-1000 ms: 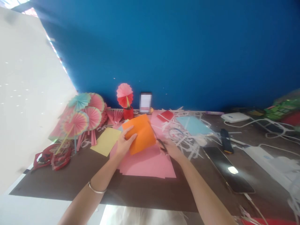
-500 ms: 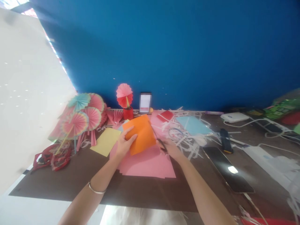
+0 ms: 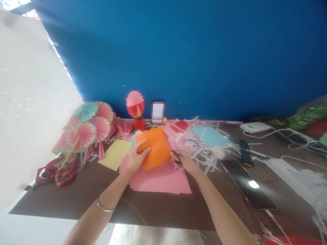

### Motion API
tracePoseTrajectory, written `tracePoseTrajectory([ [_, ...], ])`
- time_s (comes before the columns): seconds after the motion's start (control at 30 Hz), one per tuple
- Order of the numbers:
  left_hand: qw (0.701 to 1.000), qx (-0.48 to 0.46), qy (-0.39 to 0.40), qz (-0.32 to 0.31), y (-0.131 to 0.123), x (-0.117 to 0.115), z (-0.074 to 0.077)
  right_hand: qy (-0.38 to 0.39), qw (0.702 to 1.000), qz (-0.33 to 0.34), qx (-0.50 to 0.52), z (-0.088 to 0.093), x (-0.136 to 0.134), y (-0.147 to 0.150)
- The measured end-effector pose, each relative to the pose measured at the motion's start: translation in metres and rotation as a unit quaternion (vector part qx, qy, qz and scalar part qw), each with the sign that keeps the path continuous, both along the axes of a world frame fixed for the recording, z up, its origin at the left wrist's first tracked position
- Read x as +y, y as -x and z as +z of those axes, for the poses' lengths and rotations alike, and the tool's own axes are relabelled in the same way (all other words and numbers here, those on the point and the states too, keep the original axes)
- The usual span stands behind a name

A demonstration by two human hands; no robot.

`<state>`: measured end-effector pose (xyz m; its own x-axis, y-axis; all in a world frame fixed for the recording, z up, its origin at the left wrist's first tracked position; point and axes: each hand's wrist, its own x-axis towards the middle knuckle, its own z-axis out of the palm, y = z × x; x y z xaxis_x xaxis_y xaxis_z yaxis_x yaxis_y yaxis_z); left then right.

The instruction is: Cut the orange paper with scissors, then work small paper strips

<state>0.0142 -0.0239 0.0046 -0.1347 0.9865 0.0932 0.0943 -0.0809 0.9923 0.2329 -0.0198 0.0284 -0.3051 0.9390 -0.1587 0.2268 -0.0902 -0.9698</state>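
Note:
My left hand [image 3: 137, 157] grips the left side of an orange paper sheet [image 3: 157, 149], its thumb on top and the fingers around the edge. The sheet is held tilted above the desk. In my right hand [image 3: 184, 162] are scissors [image 3: 176, 158] with dark handles, their blades along the sheet's right edge. Below the orange sheet lies a stack of pink paper [image 3: 160, 182]. A yellow sheet [image 3: 114, 154] rests on the desk left of my left hand, and part of a light blue sheet [image 3: 134, 136] shows behind it.
Folded paper fans [image 3: 81, 134] crowd the left side. A pink paper fan [image 3: 135, 103] stands in a red pot [image 3: 139, 123] beside a propped phone [image 3: 157, 112]. White paper strips [image 3: 206, 160] and a blue sheet [image 3: 211, 136] lie right, near a large phone [image 3: 247, 183] and a power strip [image 3: 288, 177].
The orange sheet has dipped slightly and shifted a little to the right. Both hands keep their hold, with hardly any other movement.

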Motion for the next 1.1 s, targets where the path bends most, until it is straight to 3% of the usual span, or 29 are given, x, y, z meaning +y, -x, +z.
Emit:
tracePoseTrajectory([
  [1.1, 0.996, 0.083, -0.033, -0.018, -0.0047, -0.006, 0.0093, -0.007, 0.999, -0.029, -0.016, 0.002, -0.0007, -0.0002],
])
